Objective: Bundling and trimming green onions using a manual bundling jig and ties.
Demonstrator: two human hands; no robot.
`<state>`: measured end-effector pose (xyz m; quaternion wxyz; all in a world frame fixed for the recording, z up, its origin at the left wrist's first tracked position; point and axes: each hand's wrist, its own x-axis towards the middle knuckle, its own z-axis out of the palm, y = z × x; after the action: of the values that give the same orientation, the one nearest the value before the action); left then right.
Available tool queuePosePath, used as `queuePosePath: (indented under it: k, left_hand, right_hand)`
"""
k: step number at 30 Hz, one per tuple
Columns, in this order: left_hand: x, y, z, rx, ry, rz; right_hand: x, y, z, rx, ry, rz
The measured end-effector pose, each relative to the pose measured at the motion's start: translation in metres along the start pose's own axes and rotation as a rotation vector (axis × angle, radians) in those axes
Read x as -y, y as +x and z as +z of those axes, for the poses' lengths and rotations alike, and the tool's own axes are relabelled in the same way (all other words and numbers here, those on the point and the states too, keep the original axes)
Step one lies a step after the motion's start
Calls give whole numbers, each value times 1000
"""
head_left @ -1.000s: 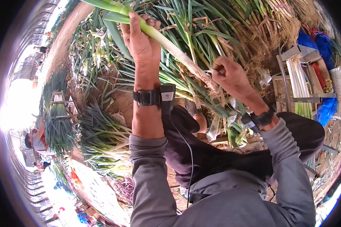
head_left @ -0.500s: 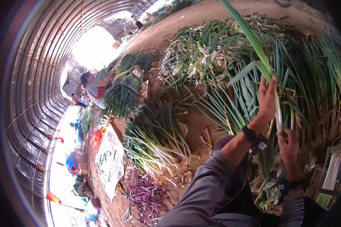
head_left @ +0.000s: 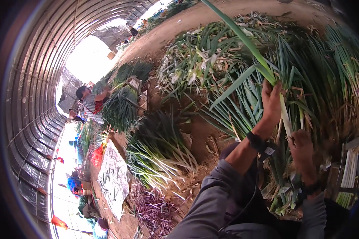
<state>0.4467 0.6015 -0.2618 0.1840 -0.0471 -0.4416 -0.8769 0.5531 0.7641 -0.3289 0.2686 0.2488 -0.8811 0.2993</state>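
A long green onion [head_left: 285,113] slants up in front of me, its pale stalk low and its green leaves reaching past the top edge. My left hand [head_left: 271,101] is closed around it where the white turns green. Lower down, my right hand [head_left: 302,149] has its fingers curled against the stalk's bottom end; the root tip is hidden behind them. One leaf [head_left: 235,87] bends away to the left. Untrimmed green onions [head_left: 243,105] lie in a dense pile just behind and right of my hands.
Loose stripped leaves [head_left: 203,55] heap up farther back. Cleaned green onions [head_left: 163,147] lie on the soil to the left, near purple peelings [head_left: 151,207] and a pale sheet [head_left: 113,175]. White stalks [head_left: 349,175] sit in a rack at right. Another person [head_left: 92,103] works at far left.
The green onion and both hands have shifted slightly left in the picture, along with the whole scene. My right hand has turned, its fingers curling tighter at the stalk's lower end.
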Motion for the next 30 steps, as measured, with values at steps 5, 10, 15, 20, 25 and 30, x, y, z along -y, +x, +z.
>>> queuePosePath:
  k: [5, 10, 15, 20, 25, 30]
  left_hand:
    - [20, 7, -23, 16, -130, -75]
    - [3, 16, -13, 231, -211, -387]
    - [14, 6, 2, 416, -194, -405]
    - [16, 2, 4, 359, -235, -350]
    - [7, 14, -8, 312, -255, -324]
    - [5, 22, -11, 248, -386, -339]
  right_hand:
    - [2, -10, -8, 173, -247, -206]
    - [-16, 3, -25, 249, 511, 437]
    - [-25, 11, -40, 294, 724, 497]
    - [-15, -6, -57, 233, 677, 126]
    - [-2, -16, -61, 65, 584, -30]
    - [7, 7, -73, 216, 1333, 528]
